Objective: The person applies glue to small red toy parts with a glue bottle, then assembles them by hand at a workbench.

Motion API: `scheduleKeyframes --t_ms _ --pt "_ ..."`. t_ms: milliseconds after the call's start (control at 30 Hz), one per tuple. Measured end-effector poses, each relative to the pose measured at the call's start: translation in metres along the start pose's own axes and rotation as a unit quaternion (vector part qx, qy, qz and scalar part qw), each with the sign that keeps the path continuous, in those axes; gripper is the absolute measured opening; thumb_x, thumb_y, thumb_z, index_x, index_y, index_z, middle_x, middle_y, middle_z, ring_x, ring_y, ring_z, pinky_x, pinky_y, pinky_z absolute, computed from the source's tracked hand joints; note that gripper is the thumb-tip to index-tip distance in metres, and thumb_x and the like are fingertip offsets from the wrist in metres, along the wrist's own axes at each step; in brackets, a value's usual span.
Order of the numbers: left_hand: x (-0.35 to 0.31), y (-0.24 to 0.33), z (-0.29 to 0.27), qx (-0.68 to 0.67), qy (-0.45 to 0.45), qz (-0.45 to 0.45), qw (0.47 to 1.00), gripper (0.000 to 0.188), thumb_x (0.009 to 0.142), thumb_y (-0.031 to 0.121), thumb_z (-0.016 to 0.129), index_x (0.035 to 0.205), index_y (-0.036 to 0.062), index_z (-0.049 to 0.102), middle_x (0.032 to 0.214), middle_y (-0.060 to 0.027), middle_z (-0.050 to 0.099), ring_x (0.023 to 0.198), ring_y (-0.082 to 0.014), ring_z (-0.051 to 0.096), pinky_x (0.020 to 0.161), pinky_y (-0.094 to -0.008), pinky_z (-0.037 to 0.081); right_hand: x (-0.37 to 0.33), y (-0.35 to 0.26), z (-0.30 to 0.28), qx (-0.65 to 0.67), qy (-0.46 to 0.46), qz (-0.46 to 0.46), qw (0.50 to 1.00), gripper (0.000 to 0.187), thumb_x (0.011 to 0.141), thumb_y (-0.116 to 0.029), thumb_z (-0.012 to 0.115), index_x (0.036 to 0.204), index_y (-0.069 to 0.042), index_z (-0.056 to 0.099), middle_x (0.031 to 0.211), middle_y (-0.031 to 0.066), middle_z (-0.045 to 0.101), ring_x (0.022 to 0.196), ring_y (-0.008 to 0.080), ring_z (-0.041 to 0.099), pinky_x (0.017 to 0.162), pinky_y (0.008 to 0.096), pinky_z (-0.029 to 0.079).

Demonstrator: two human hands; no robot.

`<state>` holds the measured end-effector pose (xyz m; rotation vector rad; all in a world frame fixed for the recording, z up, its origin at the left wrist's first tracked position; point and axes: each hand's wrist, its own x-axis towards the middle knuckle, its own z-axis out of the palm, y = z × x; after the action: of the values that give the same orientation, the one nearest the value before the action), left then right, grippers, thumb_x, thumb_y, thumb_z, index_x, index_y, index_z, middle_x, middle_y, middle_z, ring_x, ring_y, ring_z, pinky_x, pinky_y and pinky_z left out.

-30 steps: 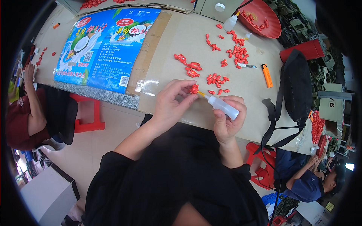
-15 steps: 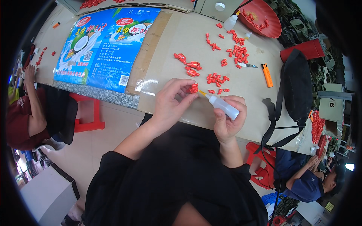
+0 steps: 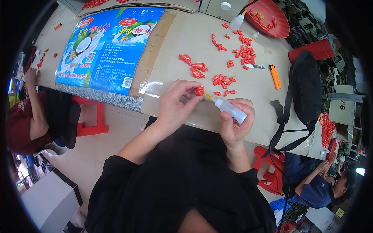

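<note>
Pinched between the thumb and fingers of my left hand [image 3: 179, 101] is a small glossy red piece [image 3: 199, 91]; its exact kind I cannot make out. My right hand [image 3: 237, 120] is closed around a translucent squeeze bottle [image 3: 230, 110] with a yellow nozzle [image 3: 210, 97]. The nozzle tip points left and meets or nearly touches the red piece. Just beyond my hands lie larger red figure-like pieces [image 3: 197, 70] and a cluster of small red pieces [image 3: 223, 80].
Farther back are a scattered red heap [image 3: 247, 54], a blade [image 3: 255, 66], an orange lighter [image 3: 275, 77], another white bottle [image 3: 237, 22] and a red bowl [image 3: 281, 26]. A black bag [image 3: 307, 89] rests right, a blue printed cardboard sheet [image 3: 108, 50] left. Co-workers sit at both sides.
Almost nothing differs. The view has shifted very slightly, and both hands keep the red piece and the bottle nozzle together.
</note>
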<state>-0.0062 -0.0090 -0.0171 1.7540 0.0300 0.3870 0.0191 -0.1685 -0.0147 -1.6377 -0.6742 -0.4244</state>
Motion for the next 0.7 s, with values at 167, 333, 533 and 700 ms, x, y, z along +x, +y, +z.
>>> scheduleKeyframes --t_ms 167,333,533,700 --pt "-0.0007 0.0007 -0.0012 -0.008 -0.018 -0.012 1.0 0.029 0.072 -0.005 0.062 0.098 -0.001 0.052 0.091 -0.0064 0.051 0.074 -0.009 0.053 0.067 -0.0201 0.045 -0.0025 -0.0019 0.0024 0.082 0.028 0.052 0.995 0.033 0.076 -0.014 0.063 0.097 0.0 0.041 0.09 0.0129 0.047 0.075 0.0165 0.05 0.062 0.0248 0.044" --pt "-0.0013 -0.0015 -0.0007 -0.025 -0.023 -0.036 0.999 0.027 0.073 -0.005 0.061 0.098 -0.0022 0.052 0.092 -0.0067 0.052 0.078 -0.0098 0.054 0.069 -0.0208 0.045 0.0035 0.0 0.0043 0.237 0.092 0.162 0.954 0.026 0.08 -0.012 0.058 0.097 -0.001 0.042 0.091 0.0101 0.047 0.066 0.0128 0.05 0.058 0.0216 0.041" --pt "-0.0011 -0.0007 -0.0011 -0.034 -0.021 -0.025 0.999 0.03 0.073 -0.006 0.06 0.101 -0.0023 0.052 0.092 -0.0068 0.053 0.078 -0.0107 0.055 0.07 -0.021 0.045 0.0059 0.0007 0.0038 0.289 0.094 0.251 0.919 0.022 0.082 -0.014 0.055 0.096 -0.001 0.044 0.084 0.0076 0.051 0.064 0.0117 0.049 0.058 0.0222 0.04" --pt "-0.0014 0.0002 -0.0005 -0.027 -0.025 -0.033 0.999 0.03 0.073 -0.006 0.06 0.102 -0.0021 0.052 0.092 -0.0067 0.053 0.079 -0.0108 0.055 0.071 -0.0211 0.045 0.0069 -0.0024 0.0072 0.263 0.084 0.254 0.927 0.021 0.083 -0.015 0.054 0.096 -0.002 0.045 0.083 0.0074 0.052 0.065 0.0115 0.048 0.057 0.0229 0.039"
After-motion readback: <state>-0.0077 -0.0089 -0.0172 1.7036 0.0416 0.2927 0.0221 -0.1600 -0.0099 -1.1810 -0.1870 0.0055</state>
